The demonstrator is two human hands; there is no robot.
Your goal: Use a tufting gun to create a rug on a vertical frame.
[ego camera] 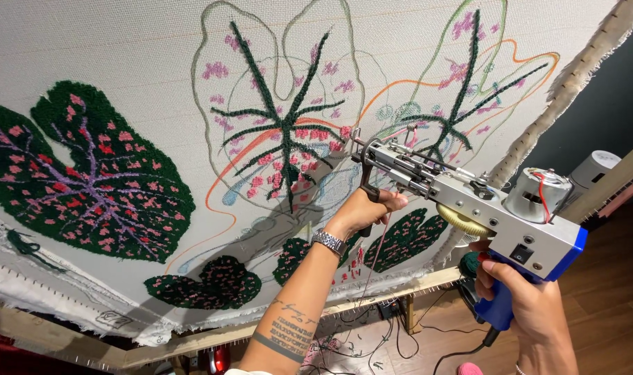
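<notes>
Against the stretched cloth [122, 48], just right of its middle, a tufting gun [469, 205] points its needle at the half-filled leaf outline [282, 132] — a two-handed hold that looks meant to keep the tip steady on the weave. Its blue grip sits in the right hand [521, 295], fingers clamped round it, while the left hand [364, 208] is closed on the black front handle. Pink yarn [372, 264] trails down from the gun. Toward the cloth's left edge a finished dark green leaf [87, 180] stands full; below, the wooden frame [212, 337] carries it, with cables [393, 333] on the floor.
</notes>
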